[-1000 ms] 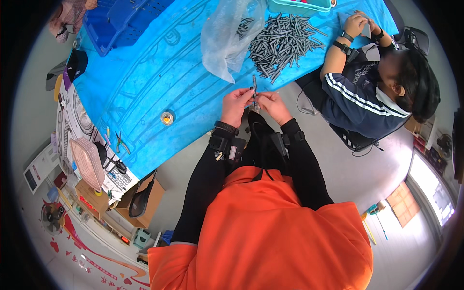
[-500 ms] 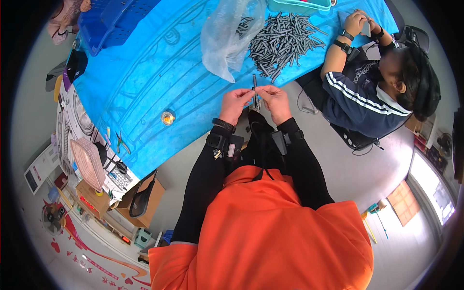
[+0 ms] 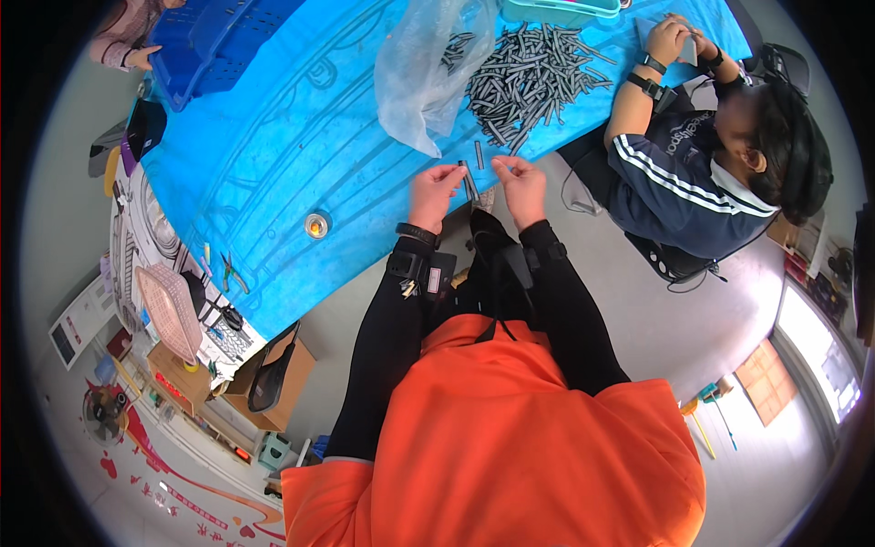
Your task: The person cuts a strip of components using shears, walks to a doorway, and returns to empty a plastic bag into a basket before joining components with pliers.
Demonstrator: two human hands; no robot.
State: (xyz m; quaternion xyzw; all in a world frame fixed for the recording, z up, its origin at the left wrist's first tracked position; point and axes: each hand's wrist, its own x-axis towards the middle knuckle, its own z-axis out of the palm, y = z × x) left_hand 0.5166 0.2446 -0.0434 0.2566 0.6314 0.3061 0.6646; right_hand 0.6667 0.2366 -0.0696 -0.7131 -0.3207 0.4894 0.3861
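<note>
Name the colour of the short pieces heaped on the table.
The short pieces are dark grey and black, seen best in the head view.

The blue table cover has darker lines; pieces grey, perhaps black-striped; shirt orange.
</note>
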